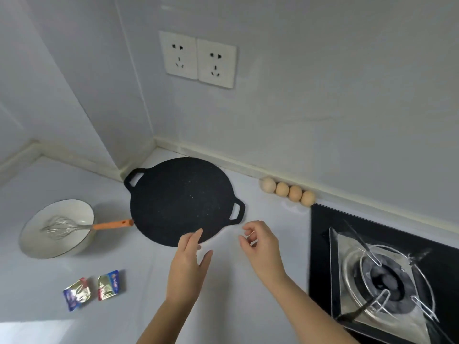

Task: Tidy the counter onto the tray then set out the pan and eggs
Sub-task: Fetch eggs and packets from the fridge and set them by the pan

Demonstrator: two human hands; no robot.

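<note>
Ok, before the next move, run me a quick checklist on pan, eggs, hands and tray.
1. The pan lies flat on the counter, nothing on it: ok.
2. Four eggs in a row by the wall, apart from the pan: ok.
3. Empty left hand, fingertips at the pan's near rim: ok.
4. Empty right hand, fingers loosely curled: ok.
5. Clutter off the counter: not ok; bowl with whisk and two foil packets lie on it.
6. Where the tray is: cannot tell, not in view.

Your clear lane: bare counter (pixel 273 219) between pan (pixel 181 202) and stove (pixel 387 276). Eggs (pixel 288 192) line the wall (pixel 323 120) behind it; bowl (pixel 57 229) and packets (pixel 94 289) crowd the pan's left.
</note>
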